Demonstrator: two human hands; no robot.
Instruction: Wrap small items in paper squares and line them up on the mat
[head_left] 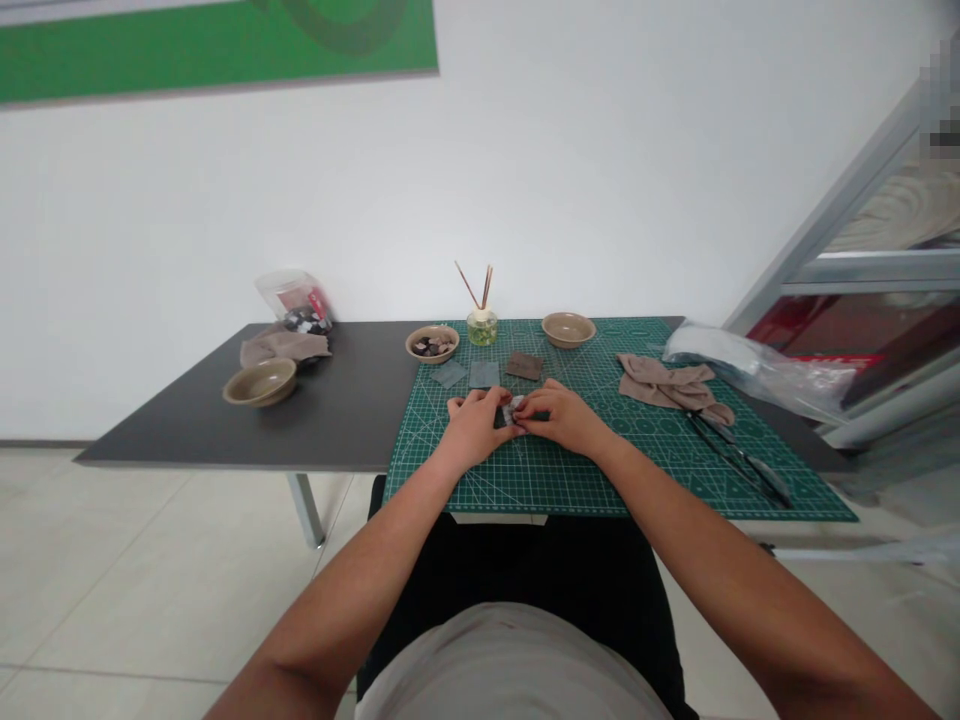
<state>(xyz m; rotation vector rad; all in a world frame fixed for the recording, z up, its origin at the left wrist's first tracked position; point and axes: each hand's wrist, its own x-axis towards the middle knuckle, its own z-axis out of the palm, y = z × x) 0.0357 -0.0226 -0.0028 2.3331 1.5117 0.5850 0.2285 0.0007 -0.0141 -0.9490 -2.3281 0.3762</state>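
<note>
My left hand and my right hand meet low over the green cutting mat. Between their fingertips is a small mottled grey-and-white piece, gripped from both sides. Its exact kind is too small to make out, and the fingers partly cover it. Just beyond lie two grey-blue squares and a dark brown square, flat on the mat. Farther back, a tan bowl contains several dark and pinkish stones.
A reed diffuser and another tan bowl stand at the back. Rightward lie a brown cloth, black-handled tools and a plastic bag. On the left are a third bowl, a cloth and a clear bag.
</note>
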